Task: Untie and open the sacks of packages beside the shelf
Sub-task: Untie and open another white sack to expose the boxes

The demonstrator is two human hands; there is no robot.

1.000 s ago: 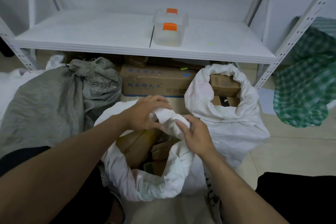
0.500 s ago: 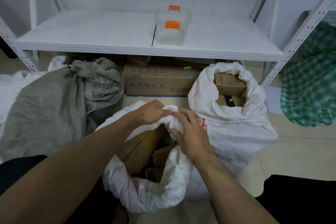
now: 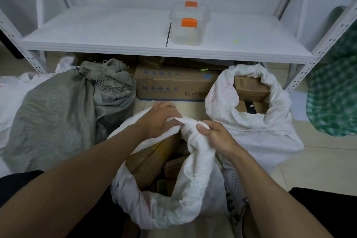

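The white shelf (image 3: 135, 50) fills the top of my feed, and the sacks crowd the floor in front of it, I judge so each stays within reach. On the left the grey sack (image 3: 58, 118) leans by the rack, its frayed neck bunched and apparently still tied. Nearest me stands the white woven sack (image 3: 183, 203) I am working on, its mouth already gaping over brown cartons (image 3: 154, 152). Just beyond it to the right, the second white sack (image 3: 260, 121) has its rim rolled down so that the cardboard box (image 3: 251, 89) inside it shows. A printed carton (image 3: 173, 85) lies under the shelf, and a clear tub (image 3: 189, 29) with orange clips sits on the board. My left hand (image 3: 160, 120) is curled round the bunched rim cloth. My right hand (image 3: 218, 137) pinches the same twist from the other side, thumb on top. Between them is the knot (image 3: 186, 124), at the far edge of the sack's mouth. I take the opposed grips as meant for pulling that twist apart.
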